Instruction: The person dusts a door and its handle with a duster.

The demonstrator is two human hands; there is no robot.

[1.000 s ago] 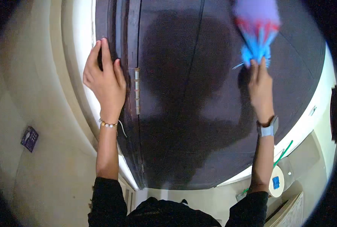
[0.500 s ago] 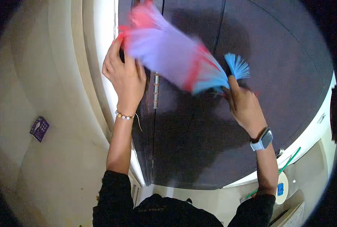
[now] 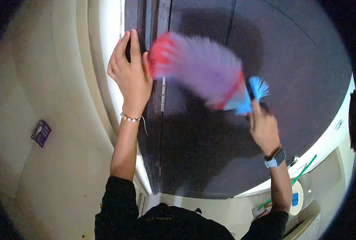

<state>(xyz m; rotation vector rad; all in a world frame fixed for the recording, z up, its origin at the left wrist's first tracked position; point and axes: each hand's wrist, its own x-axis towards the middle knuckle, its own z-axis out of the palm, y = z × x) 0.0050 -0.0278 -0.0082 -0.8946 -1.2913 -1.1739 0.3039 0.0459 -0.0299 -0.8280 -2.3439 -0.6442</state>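
Observation:
A fluffy duster (image 3: 206, 66) in red, purple and blue stretches across the upper part of a dark door (image 3: 210, 152), blurred by motion. My right hand (image 3: 264, 127), with a watch on its wrist, grips the duster at its blue end. The red tip is beside my left hand (image 3: 132, 78), near the thumb. That hand rests against the dark door frame (image 3: 144, 24) with its fingers apart, holding nothing. Below the red tip a metal hinge (image 3: 163, 96) shows on the door's left edge.
A purple box-like item (image 3: 41, 133) is at the left on the pale wall (image 3: 62, 172). At the lower right are a green stick (image 3: 304, 169), a round cream-coloured object (image 3: 298, 207) with a blue item on it, and a pale board (image 3: 308, 229).
The duster has swung from upright at the right to lying across the door, its tip toward the left. My right hand has moved left and down since the first frame.

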